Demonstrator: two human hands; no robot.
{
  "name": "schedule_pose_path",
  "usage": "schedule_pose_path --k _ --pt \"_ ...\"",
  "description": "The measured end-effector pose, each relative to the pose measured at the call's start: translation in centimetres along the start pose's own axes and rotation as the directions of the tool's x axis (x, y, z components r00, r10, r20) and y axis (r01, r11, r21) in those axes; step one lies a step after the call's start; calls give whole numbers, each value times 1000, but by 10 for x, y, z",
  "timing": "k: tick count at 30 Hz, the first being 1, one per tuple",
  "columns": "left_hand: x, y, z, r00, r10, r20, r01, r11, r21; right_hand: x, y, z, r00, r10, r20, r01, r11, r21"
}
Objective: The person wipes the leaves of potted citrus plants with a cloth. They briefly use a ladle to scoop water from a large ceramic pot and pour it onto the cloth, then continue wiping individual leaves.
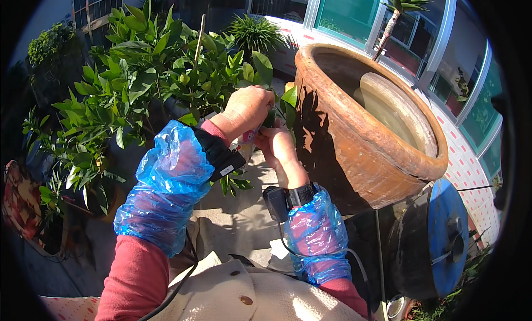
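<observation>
Both hands are among the leaves at the right side of a leafy green potted shrub (141, 80). My left hand (247, 109) is bent over with its knuckles up; its fingertips are hidden behind it and the leaves. Close on its right, my right hand (280, 148) has thumb and fingers drawn together near a stem and leaves; what lies between them cannot be made out. A clear plastic bottle or packet with a pink label (248, 137) shows partly between the hands. Blue plastic sleeve covers (168, 183) wrap both forearms, and black devices are strapped at the wrists.
A large brown glazed clay vat (345, 142) with water in it stands close on the right. Below it is a blue-ended drum (449, 233). More potted plants stand left and behind, with a thin stick (200, 40) upright in the foliage. Cables hang from both wrists.
</observation>
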State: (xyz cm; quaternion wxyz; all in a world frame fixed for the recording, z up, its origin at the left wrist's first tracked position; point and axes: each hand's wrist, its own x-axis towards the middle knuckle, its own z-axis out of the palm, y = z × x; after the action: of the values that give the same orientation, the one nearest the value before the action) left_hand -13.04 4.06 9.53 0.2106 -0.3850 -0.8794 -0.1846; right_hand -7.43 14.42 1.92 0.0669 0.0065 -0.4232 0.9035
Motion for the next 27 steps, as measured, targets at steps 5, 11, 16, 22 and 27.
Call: schedule_pose_path --k 5,11,16,22,27 --pt "3 4 24 996 87 34 -88 995 41 1 -8 -4 998 5 60 1 995 -103" --pt "-29 3 31 979 141 -146 -170 962 -215 9 -14 -22 985 7 172 -21 997 79" --pt "-55 11 39 981 39 -190 -106 928 -357 18 -22 -29 960 72 270 -141 959 244" --pt "-62 5 29 997 15 72 7 955 -297 18 -21 -29 975 65 212 -115 966 233" --pt "-59 4 -18 989 -3 145 52 939 -340 14 -22 -22 980 53 190 -108 952 287"
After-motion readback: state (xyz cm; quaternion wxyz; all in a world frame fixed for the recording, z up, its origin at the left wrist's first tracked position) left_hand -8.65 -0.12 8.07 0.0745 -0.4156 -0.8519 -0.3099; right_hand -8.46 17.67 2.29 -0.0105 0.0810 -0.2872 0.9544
